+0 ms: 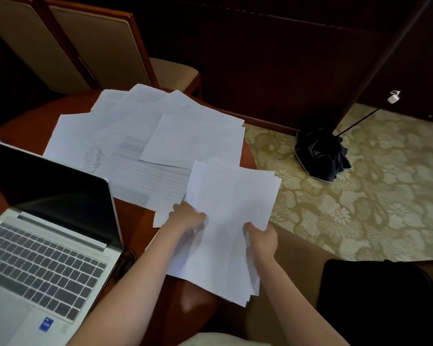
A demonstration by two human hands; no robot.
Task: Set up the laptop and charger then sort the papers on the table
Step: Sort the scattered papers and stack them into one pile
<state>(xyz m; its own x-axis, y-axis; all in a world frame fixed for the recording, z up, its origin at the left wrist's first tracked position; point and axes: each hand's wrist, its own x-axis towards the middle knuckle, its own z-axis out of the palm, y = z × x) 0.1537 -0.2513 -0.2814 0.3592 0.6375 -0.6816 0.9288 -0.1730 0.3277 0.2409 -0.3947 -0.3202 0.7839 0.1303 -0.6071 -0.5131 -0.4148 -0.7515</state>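
A stack of white papers (228, 208) is held up over the right edge of the round wooden table (135, 221). My left hand (186, 217) grips the stack's left side and my right hand (261, 237) grips its right side. More loose papers (145, 136) lie spread and overlapping across the far half of the table. An open silver laptop (43, 250) with a dark screen stands at the left. A dark cable (128, 258) sits at the laptop's right side, mostly hidden. A white charger plug (393, 97) with a black cord hangs at the far right.
Two wooden chairs with beige cushions (105, 46) stand behind the table. A folded black umbrella (321, 153) lies on the patterned carpet (360, 196) to the right. A black bag (378, 303) rests at the lower right next to my knee.
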